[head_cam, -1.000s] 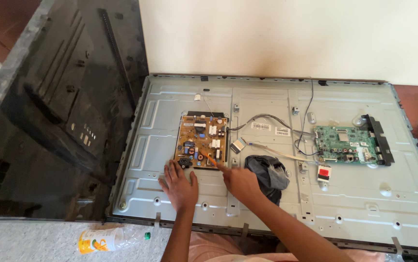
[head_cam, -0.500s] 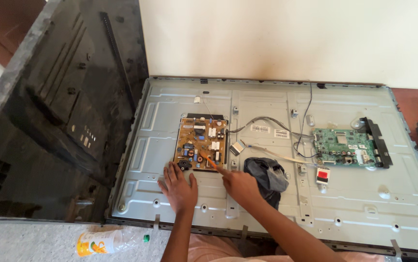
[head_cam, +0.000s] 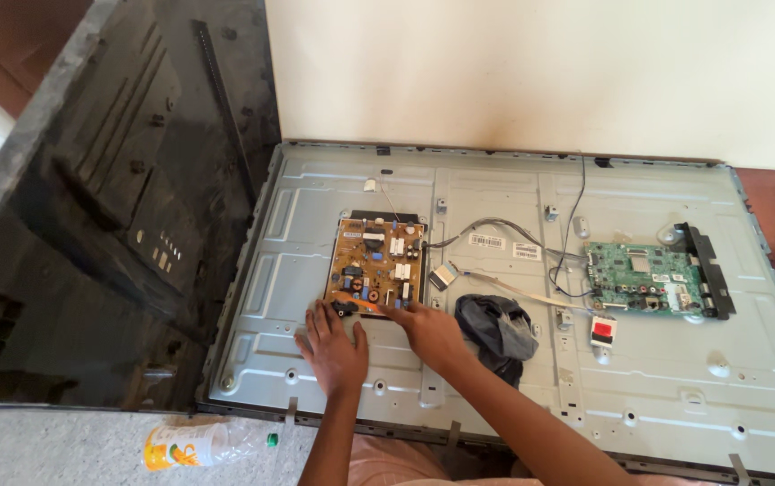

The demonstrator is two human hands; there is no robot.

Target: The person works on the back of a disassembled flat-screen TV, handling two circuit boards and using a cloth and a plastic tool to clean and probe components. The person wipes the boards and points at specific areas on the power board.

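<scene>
Both bare forearms come up from the lower edge of the view and angle toward each other. The left hand [head_cam: 333, 346] lies palm down, back of the hand up, its fingers [head_cam: 320, 317] spread and stretched straight ahead, thumb splayed out toward the other hand. The right hand [head_cam: 432, 331] sits just beside it, also palm down, wrist bent slightly inward, its fingers [head_cam: 396, 311] bunched and pointing toward the left fingertips. The right forearm runs long and diagonal; the left stands nearly vertical. Neither hand is closed around anything.
</scene>
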